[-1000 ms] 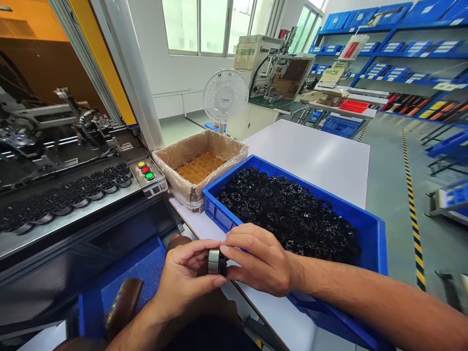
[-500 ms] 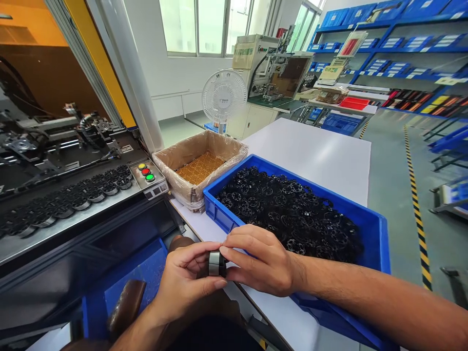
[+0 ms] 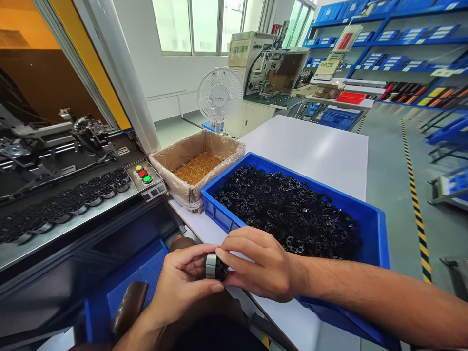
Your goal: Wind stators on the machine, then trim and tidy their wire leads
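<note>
Metal-banded black part (image 3: pixel 211 266) sits between my two hands, on my side of the blue bin (image 3: pixel 215 208), just off its near left corner. My left hand (image 3: pixel 186 279) is curled partway closed, thumb below and forefinger above, gripping the silver band; my right hand (image 3: pixel 258 264) has its fingers bunched in a close pinch at the black face, its fingertips meeting my left ones across the top. I judge the step in hand to be working the black face against the band by feel, though my fingers cover much of it and I cannot tell how well it sits. What's called for next, I'd say, is a firm left hold and even pressure from the right, so neither side tilts. Black pieces (image 3: pixel 278 209) heap inside the bin; left of it, past the lined box (image 3: pixel 175 178), similar banded parts (image 3: pixel 93 199) stand in rows on the machine ledge (image 3: pixel 98 212).
</note>
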`<action>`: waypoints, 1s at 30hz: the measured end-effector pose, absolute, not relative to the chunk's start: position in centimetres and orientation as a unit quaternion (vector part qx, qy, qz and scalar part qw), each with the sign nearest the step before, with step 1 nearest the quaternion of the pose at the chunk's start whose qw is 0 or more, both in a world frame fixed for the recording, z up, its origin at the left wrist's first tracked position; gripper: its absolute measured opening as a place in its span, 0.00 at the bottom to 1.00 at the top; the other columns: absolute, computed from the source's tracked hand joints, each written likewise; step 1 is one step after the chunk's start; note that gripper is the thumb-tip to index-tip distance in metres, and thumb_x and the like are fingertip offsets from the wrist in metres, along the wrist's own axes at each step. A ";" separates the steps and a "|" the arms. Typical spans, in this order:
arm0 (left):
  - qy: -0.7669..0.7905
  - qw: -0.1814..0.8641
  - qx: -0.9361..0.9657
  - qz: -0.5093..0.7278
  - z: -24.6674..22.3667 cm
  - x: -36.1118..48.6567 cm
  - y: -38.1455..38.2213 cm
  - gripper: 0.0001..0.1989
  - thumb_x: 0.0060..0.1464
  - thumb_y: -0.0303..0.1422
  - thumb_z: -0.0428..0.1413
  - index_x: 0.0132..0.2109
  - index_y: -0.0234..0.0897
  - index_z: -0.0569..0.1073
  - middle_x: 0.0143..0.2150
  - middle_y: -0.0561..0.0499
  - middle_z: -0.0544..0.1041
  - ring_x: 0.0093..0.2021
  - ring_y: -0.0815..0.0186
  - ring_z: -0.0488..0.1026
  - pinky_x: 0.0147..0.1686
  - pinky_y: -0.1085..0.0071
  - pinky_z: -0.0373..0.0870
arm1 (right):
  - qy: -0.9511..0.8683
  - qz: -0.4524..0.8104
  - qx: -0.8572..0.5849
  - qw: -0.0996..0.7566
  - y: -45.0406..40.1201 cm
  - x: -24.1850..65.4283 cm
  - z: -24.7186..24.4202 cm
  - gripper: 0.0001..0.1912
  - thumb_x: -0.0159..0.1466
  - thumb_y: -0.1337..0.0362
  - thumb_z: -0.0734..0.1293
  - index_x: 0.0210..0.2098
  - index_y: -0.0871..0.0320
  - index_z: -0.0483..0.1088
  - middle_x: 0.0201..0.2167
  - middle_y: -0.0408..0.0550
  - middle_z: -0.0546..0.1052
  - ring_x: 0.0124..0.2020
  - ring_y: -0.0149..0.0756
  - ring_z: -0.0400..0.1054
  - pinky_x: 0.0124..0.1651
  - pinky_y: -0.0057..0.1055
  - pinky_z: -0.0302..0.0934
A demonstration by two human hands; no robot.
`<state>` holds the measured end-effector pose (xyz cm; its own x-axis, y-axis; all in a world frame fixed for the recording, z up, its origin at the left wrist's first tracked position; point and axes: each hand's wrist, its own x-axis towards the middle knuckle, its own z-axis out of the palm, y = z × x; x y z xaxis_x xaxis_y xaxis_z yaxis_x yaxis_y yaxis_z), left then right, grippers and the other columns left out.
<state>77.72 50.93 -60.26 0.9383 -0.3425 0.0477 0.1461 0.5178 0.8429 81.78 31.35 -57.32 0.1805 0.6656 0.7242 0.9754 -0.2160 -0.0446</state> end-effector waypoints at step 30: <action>-0.157 0.456 0.875 0.036 -75.2 83.5 49.8 0.26 0.58 0.32 0.54 0.63 0.34 0.66 0.69 0.33 0.63 0.72 0.46 0.55 0.69 0.41 0.50 | -0.494 -0.347 -0.771 0.203 29.6 83.8 -56.8 0.21 0.70 0.56 0.64 0.51 0.71 0.68 0.38 0.60 0.78 0.41 0.40 0.74 0.39 0.37 0.74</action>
